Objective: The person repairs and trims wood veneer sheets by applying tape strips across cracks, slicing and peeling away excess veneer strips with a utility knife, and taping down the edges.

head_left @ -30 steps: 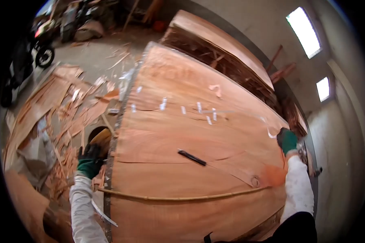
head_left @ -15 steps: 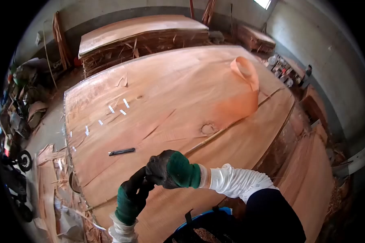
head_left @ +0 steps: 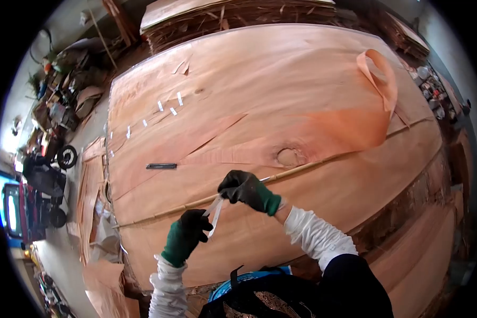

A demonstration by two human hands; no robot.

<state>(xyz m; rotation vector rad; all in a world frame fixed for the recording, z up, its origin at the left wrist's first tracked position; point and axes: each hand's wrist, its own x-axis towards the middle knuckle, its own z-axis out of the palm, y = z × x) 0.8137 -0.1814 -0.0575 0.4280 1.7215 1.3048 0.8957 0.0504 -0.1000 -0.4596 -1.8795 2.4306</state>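
Note:
A narrow white strip of tape (head_left: 215, 216) spans the gap between my two gloved hands, bent near its top. My left hand (head_left: 188, 233), in a black and green glove, pinches it from the lower left. Its upper end is in the closed fingertips of my right hand (head_left: 249, 192), gloved the same way. Both hands hover over a large wood veneer sheet (head_left: 281, 233). Just beyond them lies a long thin bamboo stick (head_left: 167, 212). A black utility knife (head_left: 161, 166) rests on the veneer farther off. Several short white tape pieces (head_left: 160, 106) mark the upper left.
A curled orange veneer strip (head_left: 373, 124) rises from the sheet at the right, near a knot hole (head_left: 288, 156). Behind stands a stack of veneer (head_left: 233, 17). Torn scraps (head_left: 91, 196) lie along the left edge, with a motorbike (head_left: 47, 175) beyond.
My hands have drawn apart, and the white tape strip now shows between them. The view has tilted down and shifted left, revealing more floor there.

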